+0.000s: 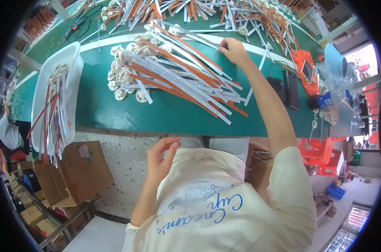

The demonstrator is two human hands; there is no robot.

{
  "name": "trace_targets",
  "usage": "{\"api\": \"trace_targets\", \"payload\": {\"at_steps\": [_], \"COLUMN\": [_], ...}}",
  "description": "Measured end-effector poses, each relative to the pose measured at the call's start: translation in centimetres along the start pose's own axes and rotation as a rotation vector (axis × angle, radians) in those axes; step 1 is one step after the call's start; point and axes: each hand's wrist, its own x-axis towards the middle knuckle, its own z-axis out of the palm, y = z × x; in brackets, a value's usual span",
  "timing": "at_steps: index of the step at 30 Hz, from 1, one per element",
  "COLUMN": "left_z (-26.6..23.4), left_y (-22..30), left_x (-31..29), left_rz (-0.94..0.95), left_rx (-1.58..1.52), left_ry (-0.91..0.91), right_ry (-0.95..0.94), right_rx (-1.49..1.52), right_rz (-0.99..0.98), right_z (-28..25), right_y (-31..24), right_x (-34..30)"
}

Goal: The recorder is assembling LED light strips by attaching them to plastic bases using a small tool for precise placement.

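My right hand reaches over the green bench with its fingers closed on the end of a thin white LED strip. That strip runs up and left to a round white piece. Just nearer lies a heap of white LED strips with small dots along them, some showing orange-brown backs. Round white plastic pieces cluster at the heap's left end. My left hand hovers in front of my body, short of the bench edge. Its fingers are loosely curved and apart from the thumb, with nothing held.
A white tub with more strips stands at the left of the bench. Further strips pile along the far side. At right are a black box-shaped device and an orange bag. A cardboard box sits below, at left.
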Motion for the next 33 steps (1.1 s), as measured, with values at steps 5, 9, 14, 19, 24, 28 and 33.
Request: {"api": "trace_targets", "payload": {"at_steps": [5, 9, 14, 19, 24, 28, 33], "left_z": [-0.5, -0.9, 0.8, 7.4, 11.5, 14.7, 13.7], "left_y": [-0.5, 1.4, 5.5, 11.8, 10.4, 10.2, 9.7], "left_x": [-0.5, 0.4, 3.8, 8.7, 10.1, 8.9, 7.9], "left_rz": [-0.062, 0.034, 0.334, 0.921, 0.730, 0.662, 0.790], "left_rx": [-0.066, -0.066, -0.021, 0.590, 0.926, 0.960, 0.771], "left_ry": [0.075, 0.139, 0.157, 0.213, -0.082, -0.034, -0.132], "right_ry": [0.191, 0.430, 0.682, 0.706, 0.717, 0.335, 0.287], "right_rx": [0.301, 0.308, 0.649, 1.082, 1.308, 1.153, 1.027], "right_rz": [-0.005, 0.031, 0.237, -0.154, -0.030, 0.197, 0.233], "right_z": [-4.1, -13.0, -20.7, -22.1, -20.9, -11.4, -11.5], "right_y": [-1.9, -2.2, -2.9, -2.6, -5.6, -9.3, -9.1], "right_x": [-0.7, -5.7, -14.1, -19.4, -20.6, -21.4, -21.8]}}
